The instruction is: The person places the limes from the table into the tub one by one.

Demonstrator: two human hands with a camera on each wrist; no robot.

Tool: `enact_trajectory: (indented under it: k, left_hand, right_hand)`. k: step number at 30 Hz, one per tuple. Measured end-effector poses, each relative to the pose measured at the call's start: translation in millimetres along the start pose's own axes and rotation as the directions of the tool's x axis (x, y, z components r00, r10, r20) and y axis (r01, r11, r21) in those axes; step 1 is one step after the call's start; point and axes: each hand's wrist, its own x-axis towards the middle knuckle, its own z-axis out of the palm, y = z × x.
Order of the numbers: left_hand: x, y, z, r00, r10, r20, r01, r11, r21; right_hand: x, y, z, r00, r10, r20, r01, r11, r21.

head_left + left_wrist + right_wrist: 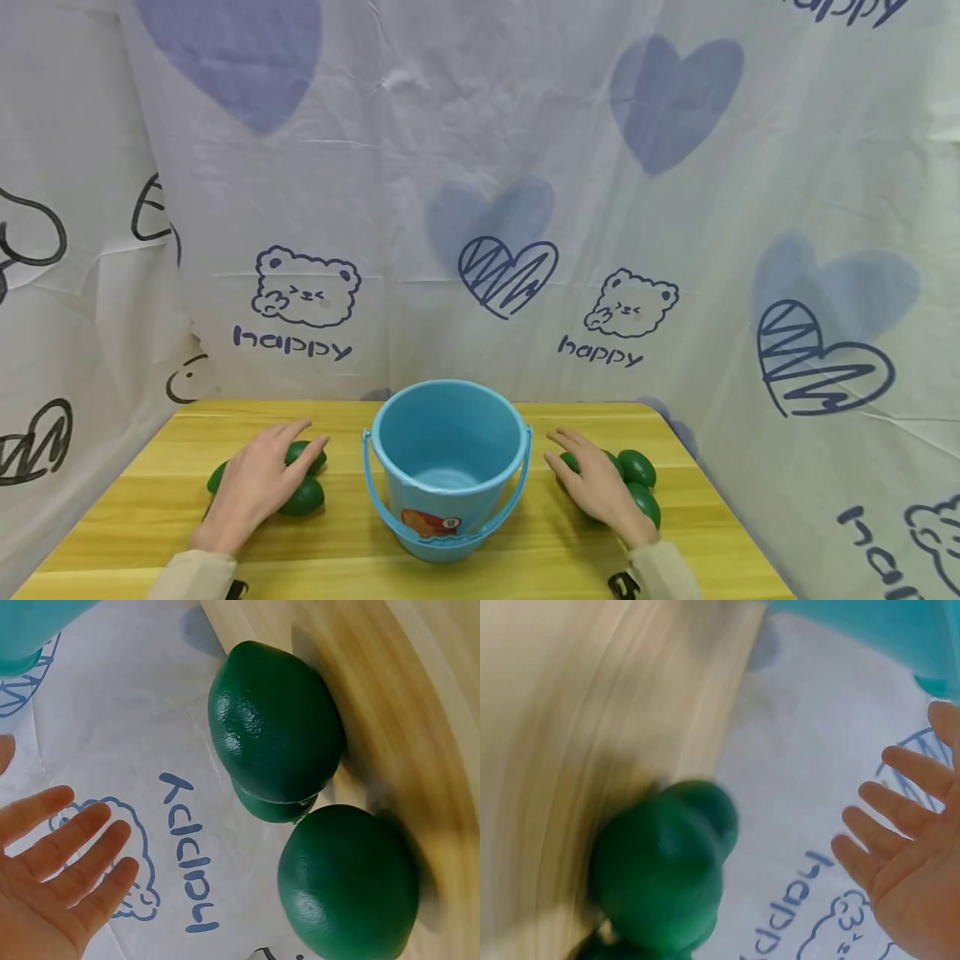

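Between my two hands a light blue bucket [401, 500] stands upright on the table, its handle lowered across the front. My left hand [258, 475] is over a group of dark green limes [302, 497] left of the bucket, fingers extended. In the left wrist view its fingers are spread apart from the limes [274, 724], holding nothing. To the bucket's right, my right hand [596, 482] hovers over another group of limes [637, 469], which it partly hides in the head view. The right wrist view shows its straight fingers away from the blurred limes [656, 870].
The wooden tabletop [345, 575] ends at the back against a white cloth [420, 333] printed with hearts and bears. More of this cloth hangs along the left and right sides.
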Motion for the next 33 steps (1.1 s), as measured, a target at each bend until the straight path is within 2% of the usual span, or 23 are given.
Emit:
enact_trajectory:
  k: [3, 6, 11, 14, 18, 22, 25, 27, 33]
  left_hand:
    - [-1.6, -2.5, 0.7, 0.998, -0.009, -0.057, 0.008, 1.000, -0.028]
    - [-3.1, -7.0, 2.4, 0.995, -0.008, -0.103, 0.002, 0.998, -0.057]
    - [-4.4, -13.3, 4.8, 0.991, -0.013, -0.135, 0.000, 0.995, -0.101]
    - [-4.8, -17.6, 6.5, 0.990, -0.024, -0.139, 0.008, 0.993, -0.116]
    - [-6.0, -24.3, 7.7, 0.990, -0.031, -0.139, 0.015, 0.993, -0.120]
    - [-8.2, -30.8, 7.3, 0.991, -0.037, -0.132, 0.021, 0.992, -0.122]
    - [-10.1, -34.6, 6.0, 0.992, -0.045, -0.117, 0.030, 0.992, -0.124]
    - [-11.1, -36.6, 5.3, 0.994, -0.054, -0.095, 0.042, 0.991, -0.128]
    - [-12.2, -43.4, 4.1, 0.995, -0.071, -0.069, 0.062, 0.990, -0.124]
  right_hand:
    - [1.3, -10, -2, 0.998, -0.009, -0.062, 0.016, 0.994, 0.105]
    - [3.1, -18, -4, 0.994, -0.027, -0.109, 0.045, 0.985, 0.166]
    - [5.7, -27, -6, 0.978, -0.057, -0.203, 0.111, 0.958, 0.264]
    - [6.3, -32, -6, 0.953, -0.135, -0.270, 0.210, 0.940, 0.271]
    - [6.2, -40, -6, 0.902, -0.278, -0.329, 0.362, 0.903, 0.230]
    - [6.5, -47, -4, 0.843, -0.419, -0.336, 0.501, 0.839, 0.211]
    - [6.2, -51, -2, 0.809, -0.498, -0.311, 0.570, 0.794, 0.212]
    - [5.3, -53, -1, 0.801, -0.523, -0.291, 0.588, 0.779, 0.219]
    - [1.8, -58, -4, 0.791, -0.550, -0.267, 0.605, 0.765, 0.218]
